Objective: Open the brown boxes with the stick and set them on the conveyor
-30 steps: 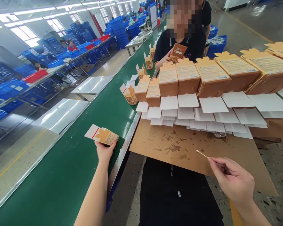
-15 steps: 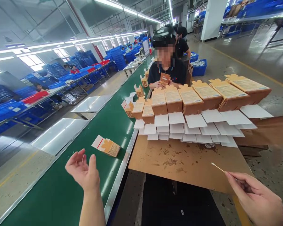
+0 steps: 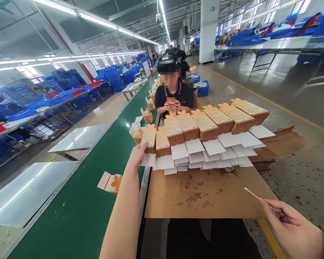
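My left hand (image 3: pixel 138 154) reaches to the left end of the stacked boxes, its fingers closed on the side of the leftmost orange-and-brown box (image 3: pixel 149 138). That box still lies in the row, its white flap pointing toward me. My right hand (image 3: pixel 293 221), at the lower right, pinches a thin cotton swab (image 3: pixel 250 192) with its tip pointing up and left. Beneath the swab lies a brown cardboard sheet (image 3: pixel 205 194) with dark stains. Another box (image 3: pixel 110 182) with a red-striped flap rests on the green conveyor, partly hidden by my left forearm.
The green conveyor (image 3: pixel 70 208) runs along the left, carrying several boxes farther up. Across the stack a person (image 3: pixel 178 95) in a dark shirt holds a box. Metal tables (image 3: pixel 29 190) stand left of the conveyor, and a blue bin (image 3: pixel 202 89) is on the floor behind.
My left hand has moved forward from above the conveyor to the leftmost stacked box and closed on it. The view has turned to the right. My right hand still pinches the swab.
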`<control>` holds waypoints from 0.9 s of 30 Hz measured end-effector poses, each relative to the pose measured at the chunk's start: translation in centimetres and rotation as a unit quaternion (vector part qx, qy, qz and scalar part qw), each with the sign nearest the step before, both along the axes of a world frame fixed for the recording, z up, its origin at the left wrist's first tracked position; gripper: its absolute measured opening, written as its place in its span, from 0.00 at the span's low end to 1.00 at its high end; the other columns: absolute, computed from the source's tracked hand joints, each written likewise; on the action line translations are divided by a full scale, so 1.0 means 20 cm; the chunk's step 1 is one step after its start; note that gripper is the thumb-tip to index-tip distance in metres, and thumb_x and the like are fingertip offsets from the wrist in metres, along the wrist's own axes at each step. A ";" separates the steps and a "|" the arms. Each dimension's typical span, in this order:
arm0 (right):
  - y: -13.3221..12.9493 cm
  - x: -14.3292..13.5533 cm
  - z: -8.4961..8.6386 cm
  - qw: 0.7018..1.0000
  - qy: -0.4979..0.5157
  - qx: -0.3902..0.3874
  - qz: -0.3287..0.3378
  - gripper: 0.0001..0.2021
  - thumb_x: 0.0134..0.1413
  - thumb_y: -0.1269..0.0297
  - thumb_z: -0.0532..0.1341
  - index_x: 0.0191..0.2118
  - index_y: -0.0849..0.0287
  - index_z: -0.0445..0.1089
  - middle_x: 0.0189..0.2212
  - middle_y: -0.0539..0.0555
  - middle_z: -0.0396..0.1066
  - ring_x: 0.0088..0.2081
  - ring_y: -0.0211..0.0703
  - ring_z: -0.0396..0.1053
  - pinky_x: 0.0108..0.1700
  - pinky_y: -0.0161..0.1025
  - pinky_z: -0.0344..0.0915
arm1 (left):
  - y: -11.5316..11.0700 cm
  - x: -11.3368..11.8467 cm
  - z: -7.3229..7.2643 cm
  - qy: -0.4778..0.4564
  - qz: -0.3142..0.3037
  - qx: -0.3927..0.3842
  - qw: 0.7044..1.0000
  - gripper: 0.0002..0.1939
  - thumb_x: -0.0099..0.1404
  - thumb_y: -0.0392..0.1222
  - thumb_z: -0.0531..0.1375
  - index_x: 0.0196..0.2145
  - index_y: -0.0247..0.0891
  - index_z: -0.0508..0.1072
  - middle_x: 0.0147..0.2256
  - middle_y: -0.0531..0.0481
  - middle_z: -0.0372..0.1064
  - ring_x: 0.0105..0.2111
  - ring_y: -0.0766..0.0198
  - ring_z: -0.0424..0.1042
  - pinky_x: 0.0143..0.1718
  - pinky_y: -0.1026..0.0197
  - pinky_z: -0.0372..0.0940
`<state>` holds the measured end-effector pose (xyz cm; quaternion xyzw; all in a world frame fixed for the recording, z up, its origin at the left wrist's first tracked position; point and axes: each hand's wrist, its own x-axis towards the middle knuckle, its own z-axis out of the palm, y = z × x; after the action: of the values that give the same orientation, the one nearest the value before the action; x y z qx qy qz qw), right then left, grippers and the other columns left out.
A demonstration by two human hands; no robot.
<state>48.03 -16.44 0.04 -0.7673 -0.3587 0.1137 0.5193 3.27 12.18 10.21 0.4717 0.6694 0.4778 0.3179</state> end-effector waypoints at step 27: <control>0.66 0.17 -0.14 0.924 -0.262 -0.093 0.261 0.13 0.72 0.70 0.63 0.33 0.51 0.77 0.32 0.56 0.81 0.34 0.50 0.78 0.38 0.41 0.70 | -1.14 0.37 -0.73 -0.193 0.001 -0.059 0.979 0.41 0.46 0.62 0.91 0.51 0.36 0.89 0.50 0.33 0.92 0.52 0.33 0.92 0.59 0.38 0.87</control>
<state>51.42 -3.31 -2.76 -0.6935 -0.6575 0.0729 0.2853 10.76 -10.53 -4.31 0.3500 0.6231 0.5201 0.4677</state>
